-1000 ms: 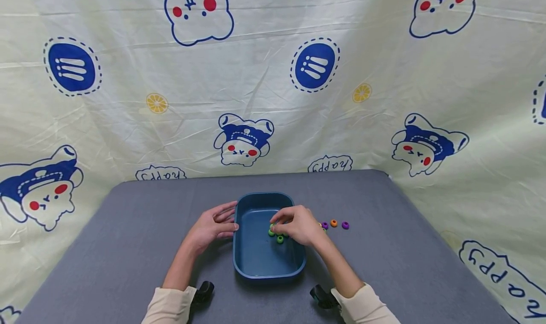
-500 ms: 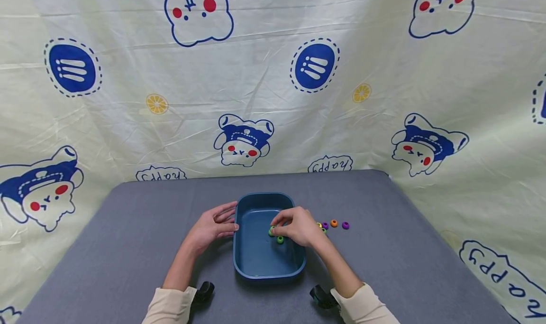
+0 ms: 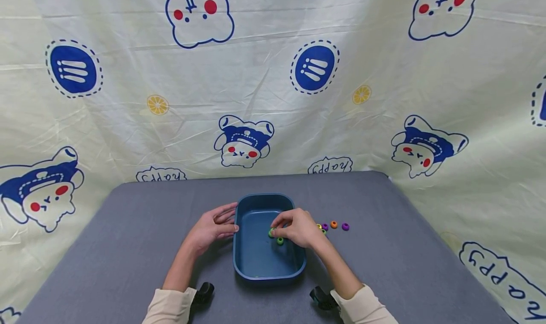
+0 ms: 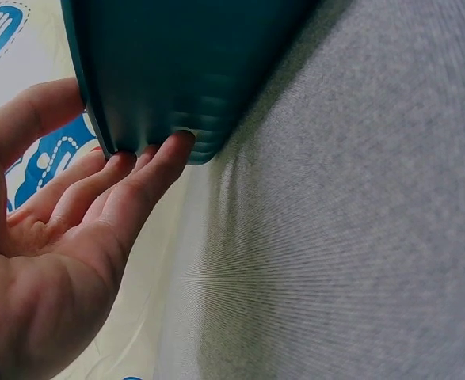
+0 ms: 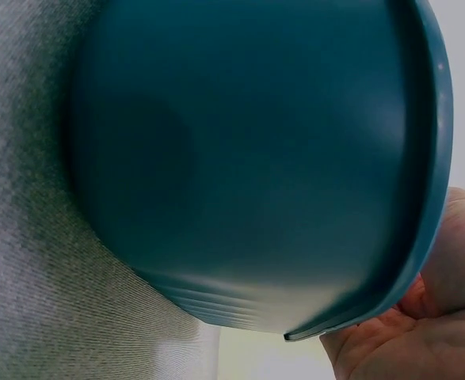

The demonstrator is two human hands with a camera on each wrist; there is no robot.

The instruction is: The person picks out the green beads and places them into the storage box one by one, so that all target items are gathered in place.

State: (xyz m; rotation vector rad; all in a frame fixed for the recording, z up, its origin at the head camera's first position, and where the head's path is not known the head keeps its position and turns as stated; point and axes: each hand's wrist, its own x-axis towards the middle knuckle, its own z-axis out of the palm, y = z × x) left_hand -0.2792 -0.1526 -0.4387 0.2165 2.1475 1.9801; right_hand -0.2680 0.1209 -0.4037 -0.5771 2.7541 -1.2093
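Green rings sit inside the dark blue tub, toward its far right part: one lies loose on the tub floor at, and another shows at the fingertips of the right hand. That hand is curled over the tub's right rim with thumb and forefinger drawn together at the ring; whether it grips the ring or only touches it is too small to tell. Across the last second almost nothing shifts: the right hand stays in the same spot over the tub, and both rings keep their places. I read this as a pause at the point of setting a ring down or letting it go, not as a fresh reach.

The left hand stays against the tub's left wall, fingers straight and relaxed, their tips touching the ribbed outer wall in the left wrist view, steadying the tub without clasping it.

Just right of the tub, on the grey surface, lie more rings in a short row: a purple ring, an orange ring and a second purple ring, with a yellow one half hidden by the right hand. Right of that row the surface runs open to its right edge; the near edge lies close below the sleeves. A printed cloth backdrop rises from the far edge.
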